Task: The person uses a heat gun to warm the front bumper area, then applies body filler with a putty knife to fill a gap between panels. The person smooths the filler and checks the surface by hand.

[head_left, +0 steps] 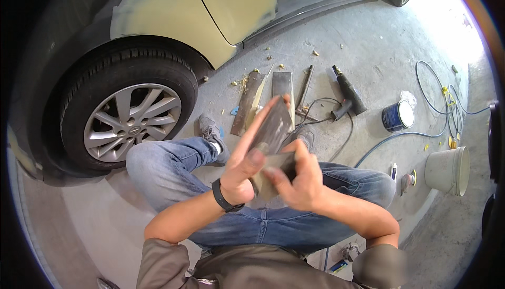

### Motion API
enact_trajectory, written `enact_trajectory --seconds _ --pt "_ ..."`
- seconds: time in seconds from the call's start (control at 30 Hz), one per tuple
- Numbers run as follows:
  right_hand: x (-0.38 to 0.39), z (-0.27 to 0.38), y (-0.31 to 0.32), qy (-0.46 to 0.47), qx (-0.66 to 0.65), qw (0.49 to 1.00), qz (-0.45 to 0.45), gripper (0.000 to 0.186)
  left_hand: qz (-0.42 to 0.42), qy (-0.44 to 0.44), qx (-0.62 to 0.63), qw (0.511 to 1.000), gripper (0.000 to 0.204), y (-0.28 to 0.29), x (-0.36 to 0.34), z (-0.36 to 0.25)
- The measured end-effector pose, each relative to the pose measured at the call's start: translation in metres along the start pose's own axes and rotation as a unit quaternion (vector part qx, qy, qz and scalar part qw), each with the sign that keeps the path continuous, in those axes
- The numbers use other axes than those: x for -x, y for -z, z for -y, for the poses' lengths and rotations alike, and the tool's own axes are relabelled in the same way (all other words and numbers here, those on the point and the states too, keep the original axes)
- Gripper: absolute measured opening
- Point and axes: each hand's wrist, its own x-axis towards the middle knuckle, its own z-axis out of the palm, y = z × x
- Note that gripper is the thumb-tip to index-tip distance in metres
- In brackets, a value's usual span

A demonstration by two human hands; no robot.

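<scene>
Over my lap, my left hand (240, 172) is closed round the edge of a dark, flat, smeared plate (274, 127), tilted with its far end up. My right hand (304, 181) grips a flat, beige-grey scraper-like piece (267, 185) between thumb and fingers. Its edge lies against or just over the near end of the plate; motion blur hides the exact contact. On the floor beyond my hands lie a brown board (249, 99) with a pale strip along it and a grey flat board (282, 85).
A car door and fender (173, 13) with yellowish filler stand ahead, its wheel (131, 118) at my left. To the right are a black heat gun (349, 92) with its cord, a dark bar (305, 86), a blue tin (390, 118), a white bucket (440, 170) and a blue hose (386, 140).
</scene>
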Motion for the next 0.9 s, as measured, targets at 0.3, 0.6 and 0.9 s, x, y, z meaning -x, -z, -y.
enact_trajectory --seconds 0.3,0.6,0.9 --pt "-0.050 -0.001 0.041 0.014 0.103 0.983 -0.150 0.034 -0.001 0.056 -0.001 0.998 0.117 -0.017 0.004 -0.024" --pt "-0.044 0.002 0.030 0.023 0.081 0.996 0.017 0.038 -0.030 0.083 0.065 0.994 0.117 -0.009 0.007 -0.023" --pt "-0.043 0.018 0.017 -0.003 0.080 0.995 0.059 0.037 -0.074 -0.010 0.075 0.994 0.114 -0.008 -0.003 -0.024"
